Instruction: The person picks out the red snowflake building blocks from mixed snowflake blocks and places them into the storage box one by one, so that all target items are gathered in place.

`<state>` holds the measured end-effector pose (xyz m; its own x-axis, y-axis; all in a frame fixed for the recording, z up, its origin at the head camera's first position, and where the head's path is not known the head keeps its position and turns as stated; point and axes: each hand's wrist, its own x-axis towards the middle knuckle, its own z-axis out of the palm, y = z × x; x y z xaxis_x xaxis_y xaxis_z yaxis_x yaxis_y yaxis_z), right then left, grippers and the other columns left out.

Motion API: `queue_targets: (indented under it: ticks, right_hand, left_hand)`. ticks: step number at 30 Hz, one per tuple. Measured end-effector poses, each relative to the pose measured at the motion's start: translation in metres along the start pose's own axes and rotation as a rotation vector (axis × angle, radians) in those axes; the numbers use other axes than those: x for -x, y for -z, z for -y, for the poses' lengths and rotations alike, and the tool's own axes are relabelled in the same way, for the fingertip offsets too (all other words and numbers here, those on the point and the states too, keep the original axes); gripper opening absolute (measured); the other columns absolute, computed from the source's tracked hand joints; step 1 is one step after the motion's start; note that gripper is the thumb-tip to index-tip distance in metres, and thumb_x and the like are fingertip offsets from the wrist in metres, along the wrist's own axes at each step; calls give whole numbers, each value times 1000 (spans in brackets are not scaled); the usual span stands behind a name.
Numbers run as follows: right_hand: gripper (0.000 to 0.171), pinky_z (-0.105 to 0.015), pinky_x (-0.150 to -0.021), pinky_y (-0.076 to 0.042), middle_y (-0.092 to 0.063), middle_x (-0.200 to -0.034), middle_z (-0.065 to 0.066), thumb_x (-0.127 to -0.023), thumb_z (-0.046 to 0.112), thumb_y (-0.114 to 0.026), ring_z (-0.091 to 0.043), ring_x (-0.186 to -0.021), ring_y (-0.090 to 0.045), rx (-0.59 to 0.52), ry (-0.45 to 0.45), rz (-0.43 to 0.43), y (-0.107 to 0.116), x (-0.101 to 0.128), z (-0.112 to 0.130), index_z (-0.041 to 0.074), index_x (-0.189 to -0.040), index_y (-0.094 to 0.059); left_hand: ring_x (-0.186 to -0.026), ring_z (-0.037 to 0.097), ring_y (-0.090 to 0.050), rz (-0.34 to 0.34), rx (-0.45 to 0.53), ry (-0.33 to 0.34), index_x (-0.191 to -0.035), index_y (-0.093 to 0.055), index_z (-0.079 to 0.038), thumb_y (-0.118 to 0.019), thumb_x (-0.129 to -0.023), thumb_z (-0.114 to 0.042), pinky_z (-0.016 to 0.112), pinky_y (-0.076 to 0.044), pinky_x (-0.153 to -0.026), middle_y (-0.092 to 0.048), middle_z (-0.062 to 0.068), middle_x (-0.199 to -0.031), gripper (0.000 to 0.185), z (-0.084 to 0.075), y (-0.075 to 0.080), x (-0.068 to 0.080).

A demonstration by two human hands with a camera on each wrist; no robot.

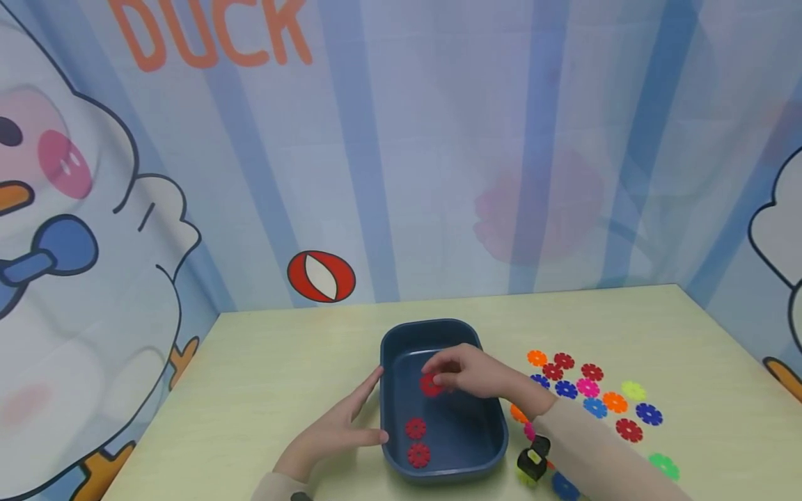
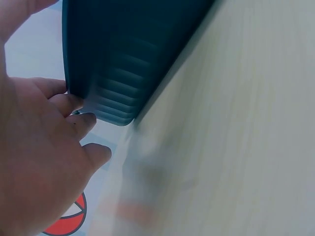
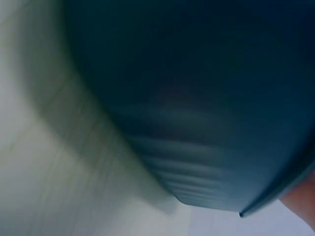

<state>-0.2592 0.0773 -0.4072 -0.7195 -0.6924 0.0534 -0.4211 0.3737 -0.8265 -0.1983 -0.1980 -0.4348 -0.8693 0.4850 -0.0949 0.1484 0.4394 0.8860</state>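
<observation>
A red snowflake disc [image 1: 431,385] was pinched in the fingers of the right hand [image 1: 473,376], held over the inside of a dark blue bin [image 1: 495,445] at the middle of the pale surface [image 1: 276,376]. Two more red discs [image 1: 416,441] lay on the bin's floor near its front. The left hand [image 1: 341,428] rested with straight fingers against the bin's left outer wall. Loose discs of many colours [image 1: 595,396] were scattered on the surface just right of the bin.
</observation>
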Motion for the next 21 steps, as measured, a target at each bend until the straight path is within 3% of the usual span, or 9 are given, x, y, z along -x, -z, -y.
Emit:
queue_targets:
  ticks: [13,21]
  right_hand:
    - [21,-21,-64,-55,-66,-85,-6,-90,-2,-60,-10,-68,-61,-11,-8,59,-16,-14,-2,-4,-109,-67]
    - [21,-28,-66,-57,-65,-81,-5,-89,-4,-60,-15,-69,-63,-50,-81,74,-23,-19,-2,-4,-108,-67]
  left_hand:
    - [-148,35,-9,-2,13,9,-156,-13,-18,-72,-83,-35,63,-15,-114,-12,6,-162,96,4,0,-2]
    - [-148,34,-8,-3,11,2,-156,-12,-18,-72,-84,-34,61,-15,-115,-11,5,-162,96,4,0,-1]
